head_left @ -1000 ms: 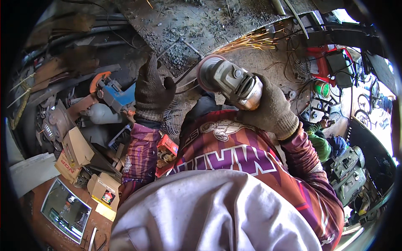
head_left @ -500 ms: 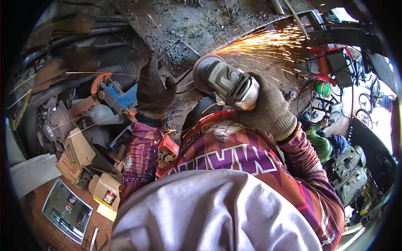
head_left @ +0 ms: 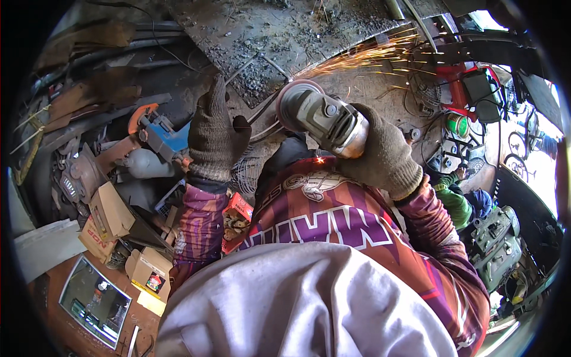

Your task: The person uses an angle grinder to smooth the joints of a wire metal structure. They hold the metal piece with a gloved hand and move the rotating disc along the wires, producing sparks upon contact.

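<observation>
My right hand [head_left: 383,152], in a grey-brown knit glove, grips an angle grinder [head_left: 333,116] by its body, above my lap. The grinder's round disc [head_left: 291,106] meets a thin bent metal rod [head_left: 276,66], and orange sparks [head_left: 363,56] stream off to the far right. On the left, my gloved left hand [head_left: 217,134] is at the rod's near end, fingers pointing away and thumb apart. It seems to steady the rod; the exact grip is hidden behind the glove.
A gritty metal sheet [head_left: 232,27] lies ahead. Left are a blue tool with an orange guard [head_left: 160,134] and cardboard boxes [head_left: 110,211]. A red box of metal parts [head_left: 238,208] sits by my left arm. Right are a red chair [head_left: 458,89], a green can [head_left: 458,125] and another person [head_left: 455,202].
My left hand has turned slightly and shows more of its back. The grinder has shifted a little nearer to me, and the spark stream has thinned.
</observation>
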`<control>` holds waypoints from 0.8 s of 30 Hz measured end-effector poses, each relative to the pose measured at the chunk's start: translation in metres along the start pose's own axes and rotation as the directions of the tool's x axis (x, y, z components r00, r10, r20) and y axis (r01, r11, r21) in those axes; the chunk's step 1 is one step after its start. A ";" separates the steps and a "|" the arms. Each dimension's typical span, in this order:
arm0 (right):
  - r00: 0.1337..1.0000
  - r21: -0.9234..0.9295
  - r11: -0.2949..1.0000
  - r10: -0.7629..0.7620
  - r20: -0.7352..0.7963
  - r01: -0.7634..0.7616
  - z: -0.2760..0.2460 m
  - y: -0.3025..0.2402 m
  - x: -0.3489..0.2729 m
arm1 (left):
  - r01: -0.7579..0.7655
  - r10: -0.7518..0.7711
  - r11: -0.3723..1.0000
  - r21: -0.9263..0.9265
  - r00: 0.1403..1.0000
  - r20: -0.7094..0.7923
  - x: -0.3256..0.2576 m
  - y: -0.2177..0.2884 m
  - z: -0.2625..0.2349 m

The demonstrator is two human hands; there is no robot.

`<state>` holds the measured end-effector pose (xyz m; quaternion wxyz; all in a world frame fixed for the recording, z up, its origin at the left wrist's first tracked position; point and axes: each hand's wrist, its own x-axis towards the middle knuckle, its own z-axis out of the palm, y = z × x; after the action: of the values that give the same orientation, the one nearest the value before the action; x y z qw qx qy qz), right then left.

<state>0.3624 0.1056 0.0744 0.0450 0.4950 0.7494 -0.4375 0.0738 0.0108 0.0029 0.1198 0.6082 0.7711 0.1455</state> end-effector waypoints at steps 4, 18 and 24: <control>0.998 0.031 0.998 -0.048 -0.028 0.049 0.008 0.000 0.003 | 0.040 -0.041 0.999 0.013 0.999 0.028 0.000 0.003 -0.006; 0.996 0.127 0.989 -0.075 -0.048 0.081 0.009 0.004 0.005 | -0.052 0.054 0.998 0.032 0.998 -0.041 -0.002 0.000 -0.008; 0.997 0.114 0.992 -0.049 -0.061 0.056 0.009 0.006 0.001 | -0.029 0.030 0.999 0.032 0.999 -0.022 -0.001 0.004 -0.011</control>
<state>0.3632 0.1008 0.0646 -0.0171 0.4892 0.7366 -0.4668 0.0733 0.0102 0.0145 0.0995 0.6196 0.7656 0.1419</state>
